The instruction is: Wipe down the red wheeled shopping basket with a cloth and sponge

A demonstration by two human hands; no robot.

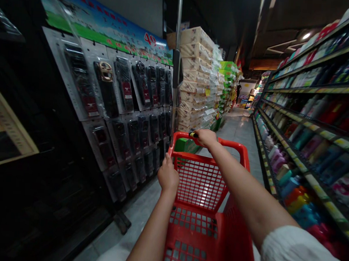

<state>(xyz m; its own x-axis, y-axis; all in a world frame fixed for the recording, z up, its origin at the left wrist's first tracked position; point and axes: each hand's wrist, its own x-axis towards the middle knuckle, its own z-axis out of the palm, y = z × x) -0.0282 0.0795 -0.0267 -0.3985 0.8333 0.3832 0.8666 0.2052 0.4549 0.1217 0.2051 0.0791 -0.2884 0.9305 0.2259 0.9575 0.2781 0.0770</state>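
Observation:
A red plastic shopping cart [238, 147] stands in front of me in a shop aisle, its basket of open grid walls showing nothing inside. My left hand [168, 176] is closed on the cart's left rim. My right hand [205, 137] reaches further ahead and is closed over the cart's far top edge, where a small yellow and black thing [193, 134] shows at my fingertips. Both forearms stretch out over the basket. A white sleeve [297, 252] covers my right upper arm.
To the left hangs a display board [106, 84] of black packaged goods, close to the cart. A metal pole [177, 60] rises just ahead. Stacked cartons [195, 69] stand further along. Shelves of bottles [309, 126] run down the right. The tiled aisle floor [239, 130] continues forward.

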